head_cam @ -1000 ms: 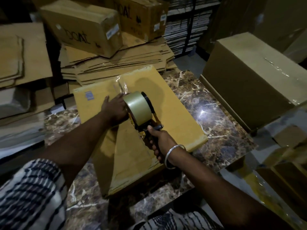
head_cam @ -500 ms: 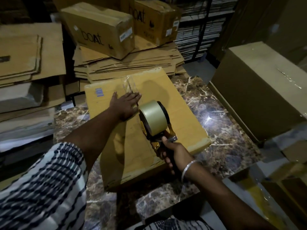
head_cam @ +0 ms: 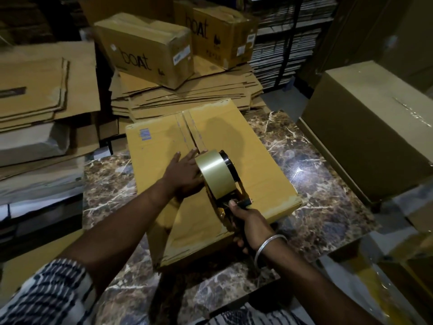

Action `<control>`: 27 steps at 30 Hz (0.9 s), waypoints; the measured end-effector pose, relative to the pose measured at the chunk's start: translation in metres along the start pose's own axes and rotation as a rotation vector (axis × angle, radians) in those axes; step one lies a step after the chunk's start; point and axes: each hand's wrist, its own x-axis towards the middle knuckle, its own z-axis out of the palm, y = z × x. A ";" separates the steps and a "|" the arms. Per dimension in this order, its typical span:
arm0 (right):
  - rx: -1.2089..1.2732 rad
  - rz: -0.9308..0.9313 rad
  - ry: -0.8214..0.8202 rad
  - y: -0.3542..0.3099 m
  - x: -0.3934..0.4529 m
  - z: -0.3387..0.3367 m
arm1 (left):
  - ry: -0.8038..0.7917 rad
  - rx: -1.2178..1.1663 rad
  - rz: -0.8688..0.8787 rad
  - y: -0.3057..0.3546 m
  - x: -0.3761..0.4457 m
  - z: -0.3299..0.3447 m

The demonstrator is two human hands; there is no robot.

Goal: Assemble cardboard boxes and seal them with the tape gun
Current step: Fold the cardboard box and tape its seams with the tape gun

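**Two hands, one tape gun, one box on the marble top**

Far left of the grip lies one heap of flattened cardboard sheets (head_cam: 44, 90), too many to count, with pale wrapped bundles beneath.

One left hand (head_cam: 185, 174) lies flat on the cardboard box (head_cam: 159, 165), fingers straight and spread, palm pressing the top just beside the centre seam. Its fingertips reach the tape roll's left face. A striped sleeve (head_cam: 46, 299) covers the upper arm.

The one box being sealed sits on the marble table (head_cam: 328, 184). Its flaps are folded shut, so any contents are hidden. A strip of clear tape runs along the seam beyond the left hand, and a small blue label (head_cam: 144, 134) sits near the far left corner.

Just right of the left hand stands one tape gun (head_cam: 218, 177), carrying one roll of tan tape, resting on the box top over the seam. The right hand (head_cam: 248, 221) curls round its handle at the box's near edge, thumb on top; one silver bangle (head_cam: 267, 247) circles the wrist.

Beyond the grip, two closed boxes printed "boat" (head_cam: 145, 48) rest on a second pile of flat cartons (head_cam: 187, 97).

Well right of the grip stands one large closed carton (head_cam: 365, 137), taped along its top, contents unseen.
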 end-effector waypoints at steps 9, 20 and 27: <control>0.060 0.064 -0.033 -0.047 0.046 0.000 | 0.003 0.083 -0.072 -0.039 0.047 -0.007; 0.080 -0.022 -0.007 -0.021 0.023 -0.011 | -0.062 0.217 -0.070 -0.046 0.057 -0.007; 0.249 -0.046 -0.068 -0.002 -0.005 -0.017 | -0.014 0.170 -0.090 -0.046 0.058 -0.001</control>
